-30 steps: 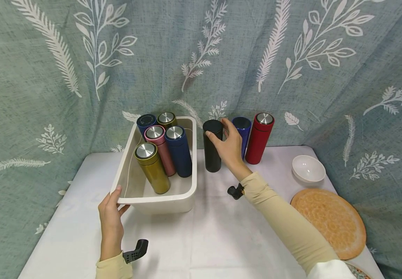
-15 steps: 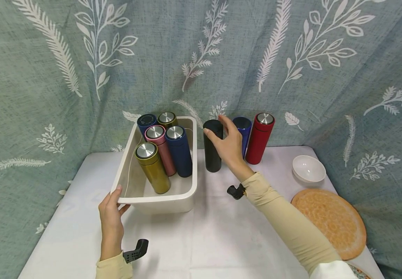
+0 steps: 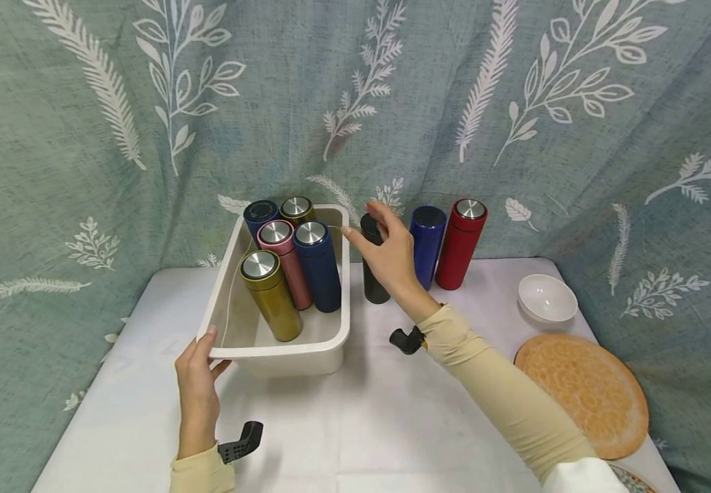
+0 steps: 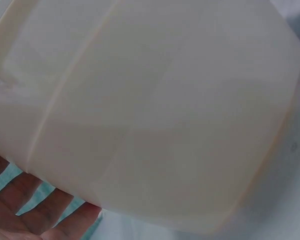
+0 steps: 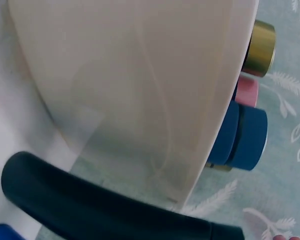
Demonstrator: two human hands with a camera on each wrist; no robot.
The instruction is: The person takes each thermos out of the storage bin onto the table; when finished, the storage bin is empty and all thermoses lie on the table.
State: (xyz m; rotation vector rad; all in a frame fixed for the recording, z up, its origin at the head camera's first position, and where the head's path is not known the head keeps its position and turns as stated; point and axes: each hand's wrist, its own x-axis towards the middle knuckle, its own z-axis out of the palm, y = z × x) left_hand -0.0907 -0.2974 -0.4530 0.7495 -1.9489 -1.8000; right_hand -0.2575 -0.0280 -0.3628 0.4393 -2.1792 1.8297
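From the head, the black bottle (image 3: 374, 284) stands upright near the far edge of the white table (image 3: 294, 431), slim and dark from base to top, between the white tub (image 3: 306, 359) and the bright blue bottle (image 3: 427, 239); the right hand (image 3: 392, 257) crosses in front of it, thumb and fingers apart and clasping nothing, though I cannot tell whether it touches the bottle; its thumb tip shows just by the tub's right rim. The left hand (image 3: 196, 394) grips the tub's near left corner, thumb over the rim; the tub is smooth and round-cornered, left of the table's middle, with five bottles (image 3: 272, 301) inside: two gold, one pink, two navy.

The left wrist view gives what the head view mostly hides: four fingers, slightly spread, at the tub's edge; the pale wall is crossed by a thin line.

The right wrist view bares the black bottle's long side, smooth and matte, with a seam near its top; fingertips peep in beyond that end; gold, pink and navy bottle tops rise past the tub's rim.
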